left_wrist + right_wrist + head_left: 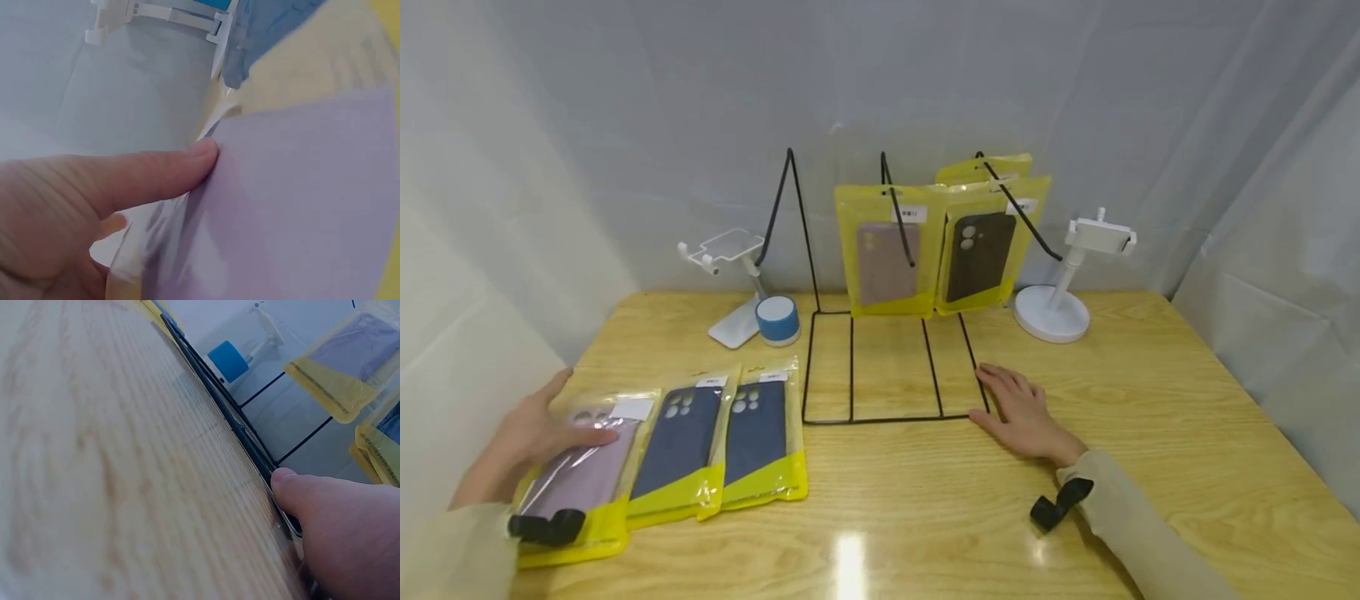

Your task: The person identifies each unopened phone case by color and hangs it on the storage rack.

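Observation:
My left hand (538, 429) pinches the left edge of a bagged lilac phone case (576, 475), thumb on top. In the left wrist view the thumb (156, 178) presses the clear film beside the lilac case, while the other fingers are mostly hidden behind the bag. Two bagged dark blue phone cases (677, 429) (756, 425) lie just right of it, overlapping. My right hand (1018, 412) rests at the front right corner of a black wire display rack (872, 421), fingers extended. Its thumb (294, 487) touches the wire in the right wrist view.
From the rack's middle hook hangs a bagged lilac case (887, 267); bagged black cases (981, 254) hang from the right hook. The left hook (775, 200) is bare. White phone stands (733, 321) (1052, 312) flank the rack, with a blue-and-white cylinder (777, 321) at left.

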Motion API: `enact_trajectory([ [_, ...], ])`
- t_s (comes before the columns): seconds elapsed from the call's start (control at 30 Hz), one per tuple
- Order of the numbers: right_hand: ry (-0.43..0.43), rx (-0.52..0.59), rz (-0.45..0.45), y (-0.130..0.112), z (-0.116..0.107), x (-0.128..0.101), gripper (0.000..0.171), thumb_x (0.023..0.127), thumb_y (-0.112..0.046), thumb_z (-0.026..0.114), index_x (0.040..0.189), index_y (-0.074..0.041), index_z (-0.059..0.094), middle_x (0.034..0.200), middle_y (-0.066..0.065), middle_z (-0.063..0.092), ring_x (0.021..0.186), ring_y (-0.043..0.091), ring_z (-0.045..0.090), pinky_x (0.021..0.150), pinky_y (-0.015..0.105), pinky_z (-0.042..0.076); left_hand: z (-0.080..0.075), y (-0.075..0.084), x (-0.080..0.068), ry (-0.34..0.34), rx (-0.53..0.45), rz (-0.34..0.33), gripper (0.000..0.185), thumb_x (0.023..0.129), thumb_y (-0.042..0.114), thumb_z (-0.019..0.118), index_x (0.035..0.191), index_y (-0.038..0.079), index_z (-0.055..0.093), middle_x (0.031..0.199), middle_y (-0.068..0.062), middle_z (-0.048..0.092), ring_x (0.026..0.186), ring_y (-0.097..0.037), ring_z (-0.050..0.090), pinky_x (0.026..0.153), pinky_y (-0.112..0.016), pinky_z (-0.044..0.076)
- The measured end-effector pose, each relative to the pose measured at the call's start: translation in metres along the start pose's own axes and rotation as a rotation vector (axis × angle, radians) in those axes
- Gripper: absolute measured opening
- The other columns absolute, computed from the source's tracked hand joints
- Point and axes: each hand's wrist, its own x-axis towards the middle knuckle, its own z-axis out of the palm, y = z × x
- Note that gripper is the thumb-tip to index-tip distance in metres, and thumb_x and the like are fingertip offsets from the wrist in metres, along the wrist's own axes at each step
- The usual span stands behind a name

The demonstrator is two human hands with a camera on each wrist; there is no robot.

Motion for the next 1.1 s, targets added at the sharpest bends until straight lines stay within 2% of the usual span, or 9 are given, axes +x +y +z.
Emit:
enact_trajectory([
  [0.1, 0.000, 0.002, 0.000, 0.001, 0.001, 0.001, 0.064, 0.096, -0.036, 0.056, 0.147, -0.003, 0.036, 0.153, 0.016, 0.032, 0.137, 0.041, 0.027, 0.094, 0.059, 0.023, 0.001, 0.001, -0.003, 0.072, 0.024, 0.042, 0.116, 0.075, 0.044, 0.079, 0.149, -0.008, 0.006, 0.137, -0.051, 0.019, 0.116, -0.065, 0.030, 0.090, -0.070, 0.031],
  [0.2, 0.002, -0.002, -0.005, 0.000, 0.003, 0.002, 0.064, 0.096, -0.037, 0.056, 0.147, -0.004, 0.036, 0.153, 0.016, 0.032, 0.137, 0.041, 0.027, 0.093, 0.059, 0.024, -0.001, 0.002, -0.008, 0.123, 0.003, 0.068, 0.111, 0.075, 0.040, 0.081, 0.146, -0.012, 0.015, 0.134, -0.051, 0.023, 0.112, -0.064, 0.033, 0.088, -0.070, 0.032],
  [0.4, -0.005, 0.020, -0.021, -0.001, 0.006, 0.005, 0.064, 0.097, -0.037, 0.055, 0.147, -0.003, 0.035, 0.154, 0.017, 0.031, 0.137, 0.042, 0.026, 0.095, 0.060, 0.021, -0.008, 0.009, -0.022, 0.186, -0.094, 0.013, 0.104, 0.080, 0.045, 0.075, 0.148, -0.008, 0.018, 0.140, -0.048, 0.020, 0.117, -0.065, 0.029, 0.088, -0.072, 0.031],
  [0.6, 0.005, 0.007, -0.011, 0.000, 0.004, 0.001, 0.063, 0.098, -0.038, 0.053, 0.147, -0.002, 0.036, 0.153, 0.018, 0.031, 0.136, 0.044, 0.026, 0.097, 0.061, 0.020, -0.012, 0.027, -0.028, 0.246, -0.125, 0.023, 0.093, 0.079, 0.047, 0.076, 0.147, 0.000, 0.032, 0.146, -0.042, 0.023, 0.126, -0.064, 0.026, 0.093, -0.071, 0.029],
  [0.77, 0.011, 0.001, -0.001, 0.002, 0.000, -0.001, 0.063, 0.097, -0.038, 0.053, 0.147, -0.003, 0.036, 0.154, 0.017, 0.031, 0.137, 0.044, 0.026, 0.097, 0.061, 0.021, -0.013, 0.043, -0.029, 0.220, -0.167, 0.012, 0.086, 0.082, 0.050, 0.072, 0.145, 0.002, 0.038, 0.148, -0.040, 0.021, 0.128, -0.060, 0.027, 0.092, -0.067, 0.035],
  [0.8, 0.010, -0.001, -0.002, 0.002, 0.000, 0.000, 0.063, 0.097, -0.038, 0.053, 0.147, -0.004, 0.036, 0.154, 0.017, 0.031, 0.137, 0.043, 0.026, 0.097, 0.061, 0.021, -0.013, 0.045, -0.030, 0.208, -0.176, 0.003, 0.085, 0.083, 0.052, 0.070, 0.145, 0.003, 0.038, 0.149, -0.039, 0.020, 0.128, -0.060, 0.027, 0.089, -0.063, 0.040],
  [0.97, 0.003, 0.003, -0.006, 0.002, 0.001, 0.002, 0.064, 0.097, -0.038, 0.054, 0.148, -0.004, 0.035, 0.154, 0.016, 0.031, 0.138, 0.042, 0.026, 0.097, 0.061, 0.021, -0.016, 0.056, -0.037, 0.173, -0.258, -0.053, 0.076, 0.091, 0.060, 0.051, 0.142, 0.005, 0.043, 0.151, -0.035, 0.022, 0.132, -0.058, 0.025, 0.094, -0.064, 0.035],
  [1.07, -0.001, 0.002, -0.003, 0.003, 0.001, 0.001, 0.064, 0.097, -0.038, 0.054, 0.148, -0.004, 0.035, 0.154, 0.016, 0.031, 0.138, 0.042, 0.026, 0.097, 0.061, 0.021, -0.015, 0.065, -0.041, 0.154, -0.305, -0.041, 0.070, 0.093, 0.058, 0.049, 0.142, 0.009, 0.046, 0.152, -0.032, 0.022, 0.135, -0.055, 0.022, 0.099, -0.066, 0.027],
  [1.1, -0.003, -0.001, -0.002, 0.004, 0.001, 0.001, 0.064, 0.097, -0.039, 0.054, 0.148, -0.004, 0.035, 0.154, 0.016, 0.030, 0.138, 0.043, 0.026, 0.097, 0.061, 0.021, -0.014, 0.070, -0.043, 0.150, -0.308, -0.029, 0.069, 0.093, 0.058, 0.049, 0.142, 0.010, 0.046, 0.152, -0.031, 0.023, 0.130, -0.052, 0.032, 0.095, -0.060, 0.035],
])
